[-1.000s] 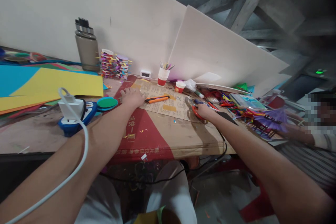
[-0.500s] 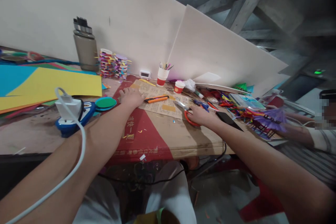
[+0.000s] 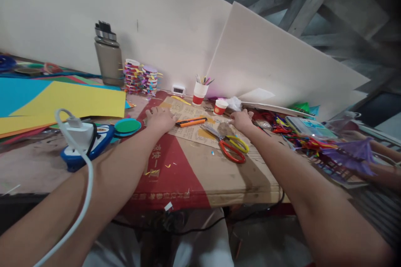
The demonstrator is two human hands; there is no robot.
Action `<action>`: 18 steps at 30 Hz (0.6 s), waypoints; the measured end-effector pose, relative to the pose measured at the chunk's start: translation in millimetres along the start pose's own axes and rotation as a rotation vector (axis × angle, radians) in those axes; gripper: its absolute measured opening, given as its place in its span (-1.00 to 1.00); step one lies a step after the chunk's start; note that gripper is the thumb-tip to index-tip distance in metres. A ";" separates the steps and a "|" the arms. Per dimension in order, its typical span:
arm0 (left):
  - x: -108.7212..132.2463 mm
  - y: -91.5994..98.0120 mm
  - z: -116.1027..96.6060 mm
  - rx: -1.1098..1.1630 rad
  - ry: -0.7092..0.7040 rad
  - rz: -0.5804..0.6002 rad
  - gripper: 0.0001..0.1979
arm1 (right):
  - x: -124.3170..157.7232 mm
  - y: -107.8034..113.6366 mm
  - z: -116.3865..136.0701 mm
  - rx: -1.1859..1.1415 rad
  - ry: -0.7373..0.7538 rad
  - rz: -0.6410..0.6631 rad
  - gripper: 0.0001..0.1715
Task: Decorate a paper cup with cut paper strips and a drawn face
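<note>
My left hand (image 3: 161,119) lies palm down on the cardboard-covered table, its fingers spread at the edge of a printed brown paper sheet (image 3: 184,110). Just right of it, an orange and black utility knife (image 3: 191,122) rests on that sheet. My right hand (image 3: 242,120) reaches to the back right, fingers apart, beside the small red and white paper cup (image 3: 220,107); what lies under its palm is hidden. Scissors (image 3: 223,137) with one red and one yellow handle loop lie in front of my right hand, blades toward the left.
A cup of pens (image 3: 199,93), decorated cup stacks (image 3: 149,80) and a bottle (image 3: 109,60) stand along the back. Coloured paper (image 3: 84,100) and a blue power strip (image 3: 77,158) with a white cable are at left. Another person's arm (image 3: 387,175) is at right, beside craft materials (image 3: 308,142).
My right hand has left the scissors and moved farther back beside the small cup. The scissors now lie uncovered. My left hand stays flat on the table. The view has shifted slightly.
</note>
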State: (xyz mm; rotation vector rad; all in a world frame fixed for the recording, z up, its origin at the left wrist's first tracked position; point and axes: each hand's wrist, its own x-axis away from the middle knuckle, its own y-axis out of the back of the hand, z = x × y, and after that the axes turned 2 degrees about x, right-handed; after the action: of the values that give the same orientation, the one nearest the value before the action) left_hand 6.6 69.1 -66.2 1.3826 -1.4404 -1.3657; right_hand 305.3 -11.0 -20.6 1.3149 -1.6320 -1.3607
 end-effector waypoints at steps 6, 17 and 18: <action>-0.4 -1.9 0.8 -0.017 -0.001 -0.012 -0.38 | -20.3 -8.4 6.2 0.078 0.029 0.071 -0.71; 6.0 1.9 -0.8 -0.027 -0.009 -0.017 -0.41 | -44.1 -20.5 7.8 0.142 0.043 0.084 -0.62; 5.7 1.3 -0.7 -0.027 -0.011 -0.018 -0.42 | -45.6 -21.6 7.0 0.135 0.037 0.080 -0.63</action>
State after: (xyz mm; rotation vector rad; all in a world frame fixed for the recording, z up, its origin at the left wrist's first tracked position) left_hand 6.0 63.2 -65.8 1.3762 -1.4147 -1.4007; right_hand 319.0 35.1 -37.4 1.3285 -1.7585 -1.1904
